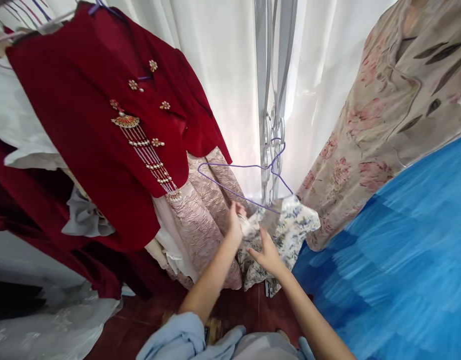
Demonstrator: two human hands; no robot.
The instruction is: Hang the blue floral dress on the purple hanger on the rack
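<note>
A floral garment, white with blue and grey print, hangs by one shoulder from the right end of a purple hanger. The hanger's left arm is bare. My left hand is closed on the garment's loose shoulder edge, just below that bare arm. Lower and to the right, my right hand lies against the front of the garment with thumb and forefinger spread apart; its other fingers are partly hidden. The hanger's hook meets a grey metal stand with several white loops.
On the left hangs a red jacket with beaded ornaments, beside a pink brocade garment. To the right are a beige floral dress and blue feathery fabric. White curtains hang behind, above a dark red floor.
</note>
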